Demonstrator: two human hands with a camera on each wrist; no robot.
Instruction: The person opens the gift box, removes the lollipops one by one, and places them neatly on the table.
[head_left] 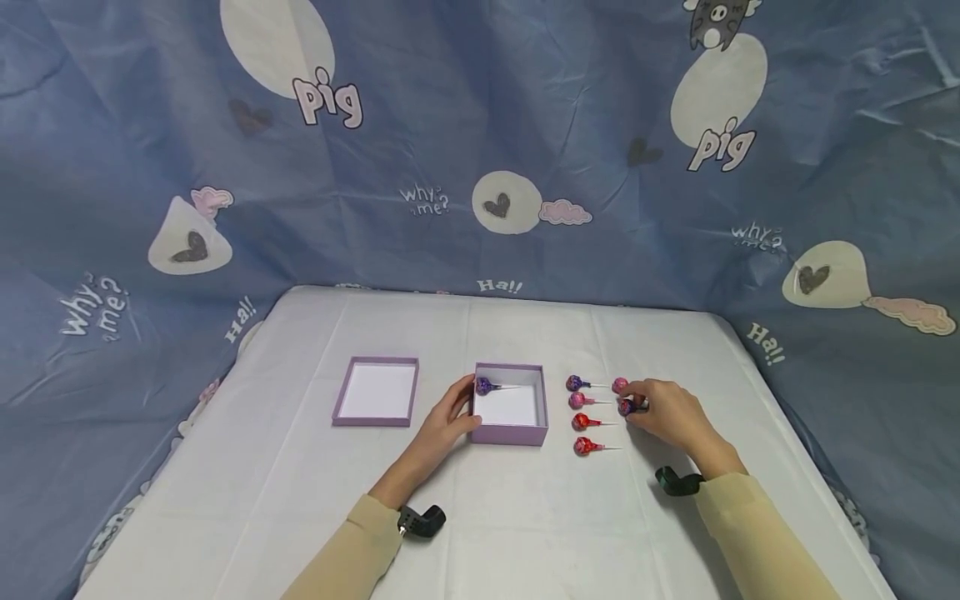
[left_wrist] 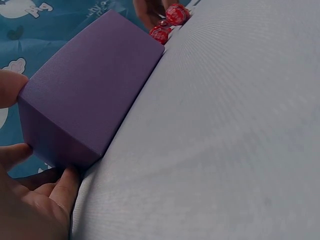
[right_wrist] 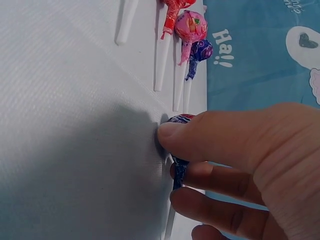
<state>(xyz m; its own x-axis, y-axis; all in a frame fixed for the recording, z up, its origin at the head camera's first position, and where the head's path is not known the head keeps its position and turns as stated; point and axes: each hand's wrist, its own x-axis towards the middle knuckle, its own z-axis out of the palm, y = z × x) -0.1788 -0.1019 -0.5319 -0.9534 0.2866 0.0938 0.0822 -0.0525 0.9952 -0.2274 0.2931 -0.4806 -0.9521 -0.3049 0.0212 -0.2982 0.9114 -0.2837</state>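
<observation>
My left hand [head_left: 442,427] holds the purple box [head_left: 510,436] at its left side, thumb at the near corner and fingers along the wall. Inside the box lies one purple-wrapped lollipop [head_left: 484,386], its stick pointing right. To the right, my right hand [head_left: 672,414] pinches a dark blue-wrapped lollipop [right_wrist: 178,175] between thumb and fingers, low over the table. A pink lollipop [head_left: 619,385] lies just beyond those fingers. Left of this hand is a column of lollipops: dark blue [head_left: 574,383], pink [head_left: 577,401], red [head_left: 582,422] and another red [head_left: 584,447].
A shallow purple-rimmed lid [head_left: 375,422] with a white inside lies left of the box. Everything rests on a white-covered table [head_left: 300,467]. Behind it hangs a blue printed curtain [head_left: 420,258], which also flanks both sides.
</observation>
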